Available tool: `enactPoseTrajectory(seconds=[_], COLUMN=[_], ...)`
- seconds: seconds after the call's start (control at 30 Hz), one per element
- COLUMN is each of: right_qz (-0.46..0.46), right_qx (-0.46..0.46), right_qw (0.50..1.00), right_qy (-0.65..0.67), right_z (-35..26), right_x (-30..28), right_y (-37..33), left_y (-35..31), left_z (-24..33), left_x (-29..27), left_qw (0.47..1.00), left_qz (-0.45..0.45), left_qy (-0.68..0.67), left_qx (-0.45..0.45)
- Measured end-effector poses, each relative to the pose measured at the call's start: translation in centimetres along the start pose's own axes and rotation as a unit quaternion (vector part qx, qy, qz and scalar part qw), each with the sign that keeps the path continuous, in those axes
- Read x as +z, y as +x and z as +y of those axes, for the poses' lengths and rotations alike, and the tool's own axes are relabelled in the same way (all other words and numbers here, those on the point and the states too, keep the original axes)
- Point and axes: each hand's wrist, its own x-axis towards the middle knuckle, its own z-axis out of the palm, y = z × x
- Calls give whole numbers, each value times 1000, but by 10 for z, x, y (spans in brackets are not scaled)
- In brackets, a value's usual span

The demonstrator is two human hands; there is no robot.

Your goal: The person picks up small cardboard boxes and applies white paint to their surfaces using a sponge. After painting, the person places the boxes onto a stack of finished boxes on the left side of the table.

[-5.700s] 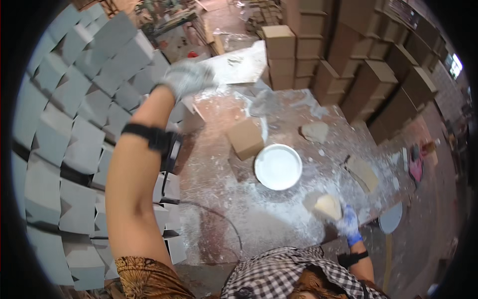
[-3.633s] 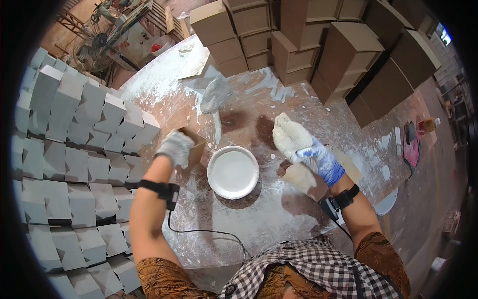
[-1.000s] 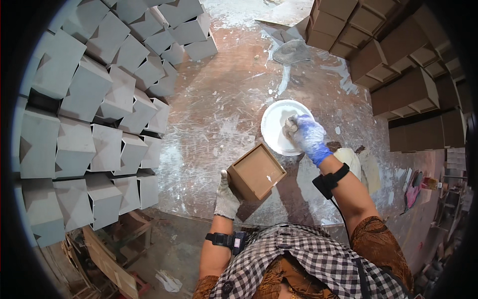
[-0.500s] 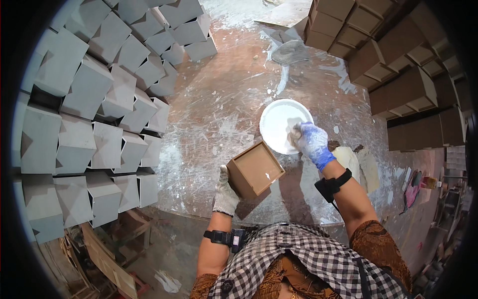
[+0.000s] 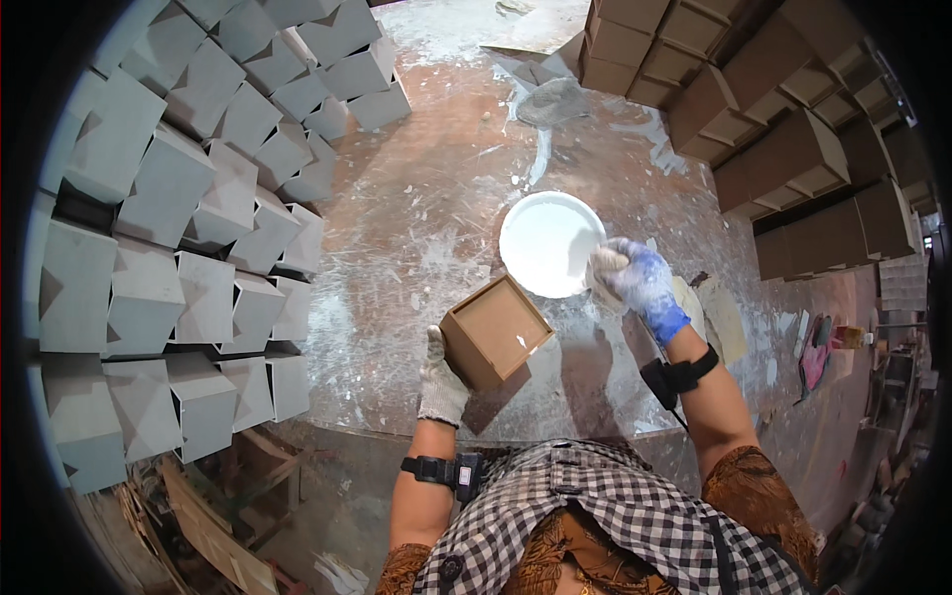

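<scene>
My left hand (image 5: 440, 382), in a pale knitted work glove, grips the left side of a brown box (image 5: 496, 332). The box is tilted, its recessed face turned up, with a small white smear near the right corner. My right hand (image 5: 638, 283) wears a white-and-blue glove and hovers at the right rim of a round tub of white paint (image 5: 547, 236). Its fingers are closed together around something small and pale that I cannot make out.
Many grey-white painted boxes (image 5: 149, 288) are stacked on the left of the worn, paint-splashed table (image 5: 416, 198). Unpainted brown boxes (image 5: 793, 169) are stacked on the right. A flat grey paint-crusted piece (image 5: 552, 102) lies at the back; pale scraps (image 5: 722, 312) lie by my right wrist.
My right hand has moved from over the white paint rightward to the tub's rim. My left hand keeps its grip on the brown box; the whole view has shifted slightly.
</scene>
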Motion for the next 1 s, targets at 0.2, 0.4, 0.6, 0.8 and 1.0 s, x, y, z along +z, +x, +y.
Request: enactPoseTrajectory(seconds=[0.2, 0.4, 0.6, 0.8, 1.0], right_qz=[94, 154, 140, 154, 165], right_qx=[2, -43, 117, 188, 146], right_qw=[995, 982, 964, 933, 898], right_qy=[-22, -99, 192, 267, 382], right_z=[11, 37, 45, 68, 49], right_x=[25, 44, 47, 78, 73], right_y=[-1, -53, -23, -18, -51], left_y=[1, 4, 1, 7, 8], left_z=[-2, -3, 0, -2, 5], left_x=[-1, -2, 0, -7, -6], left_qw=[1000, 1000, 999, 998, 997], left_qz=[-6, -22, -23, -22, -50], left_qy=[-7, -19, -37, -64, -47], left_qx=[12, 10, 20, -18, -30])
